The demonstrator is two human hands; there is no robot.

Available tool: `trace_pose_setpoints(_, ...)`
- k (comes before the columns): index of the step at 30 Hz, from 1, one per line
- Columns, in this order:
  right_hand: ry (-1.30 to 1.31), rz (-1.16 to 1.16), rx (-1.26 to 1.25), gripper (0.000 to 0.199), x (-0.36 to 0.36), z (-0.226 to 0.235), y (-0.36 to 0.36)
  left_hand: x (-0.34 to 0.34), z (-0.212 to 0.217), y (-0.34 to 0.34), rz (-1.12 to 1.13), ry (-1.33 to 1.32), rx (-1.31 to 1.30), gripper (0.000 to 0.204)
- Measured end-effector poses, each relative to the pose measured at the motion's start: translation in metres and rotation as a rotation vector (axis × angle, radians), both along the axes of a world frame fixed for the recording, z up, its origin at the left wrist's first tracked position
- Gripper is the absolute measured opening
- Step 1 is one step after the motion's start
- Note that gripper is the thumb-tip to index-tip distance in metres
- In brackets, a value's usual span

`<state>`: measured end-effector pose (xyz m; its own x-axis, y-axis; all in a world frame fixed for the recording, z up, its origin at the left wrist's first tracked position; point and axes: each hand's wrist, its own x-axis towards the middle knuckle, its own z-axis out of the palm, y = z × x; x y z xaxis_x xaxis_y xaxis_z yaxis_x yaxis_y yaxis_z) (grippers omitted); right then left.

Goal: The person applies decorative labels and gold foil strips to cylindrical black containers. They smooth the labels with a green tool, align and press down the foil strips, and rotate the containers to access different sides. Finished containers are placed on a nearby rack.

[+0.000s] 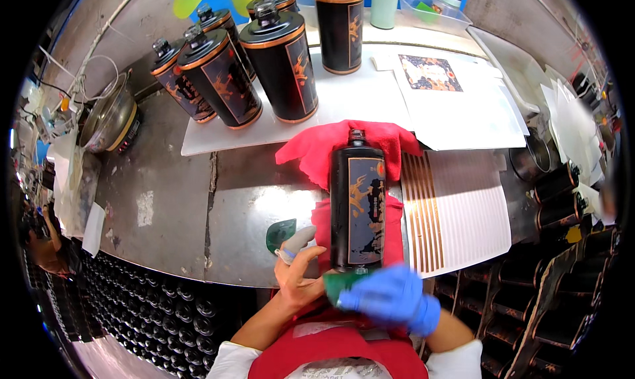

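A black bottle point(358, 207) with a dark, gold-figured label lies on its back on a red cloth point(307, 147), neck pointing away from me. My right hand point(390, 298), in a blue glove, is closed on a flat green scraper point(338, 286) just below the bottle's base. The glove is slightly blurred. Beside the bottle's lower left, my left hand point(299, 273) has its fingers apart and holds nothing visible; one finger wears a pale cover. A second dark green scraper-like piece point(280, 235) lies on the metal table right by the left fingers.
Several black bottles point(281, 68) stand on a white board at the back. White sheets point(456, 121) lie at the back right, above a ribbed sheet with copper-coloured strips point(421, 213). A metal pan point(109, 118) sits at left. Racked bottles point(152, 306) fill the lower left; more lie in racks point(555, 299) at right.
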<state>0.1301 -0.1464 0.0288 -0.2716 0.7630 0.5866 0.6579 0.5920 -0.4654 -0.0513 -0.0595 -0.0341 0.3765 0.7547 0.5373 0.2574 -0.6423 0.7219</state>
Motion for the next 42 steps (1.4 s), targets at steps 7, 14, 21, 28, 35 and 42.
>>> trace_pose_setpoints(7, 0.676, -0.33, -0.278, 0.023, 0.044, 0.044, 0.104, 0.004, 0.008, 0.001, -0.008, 0.008, 0.032, 0.047)
trace_pose_setpoints(14, -0.265, -0.108, 0.167, 0.039, -0.004, 0.015, 0.022, 0.008, 0.01, 0.008, -0.069, 0.025, 0.055, 0.048)
trace_pose_setpoints(21, 1.272, -0.715, -0.551, 0.031, 0.027, -0.019, -0.08, 0.014, 0.011, 0.006, -0.101, 0.086, -0.105, 0.104)
trace_pose_setpoints(28, 1.613, -1.166, -0.668, 0.029, 0.045, -0.104, -0.123, 0.037, 0.015, 0.014, -0.274, -0.043, -0.108, 0.092)
trace_pose_setpoints(35, 1.461, -1.284, -0.616, 0.023, 0.055, -0.112, -0.108, 0.034, 0.009, 0.014, -0.243, -0.025, -0.074, 0.088)
trace_pose_setpoints(42, 1.332, -1.284, -0.562, 0.012, 0.056, -0.068, -0.133, 0.034, 0.023, 0.011, -0.171, 0.064, 0.035, 0.081)
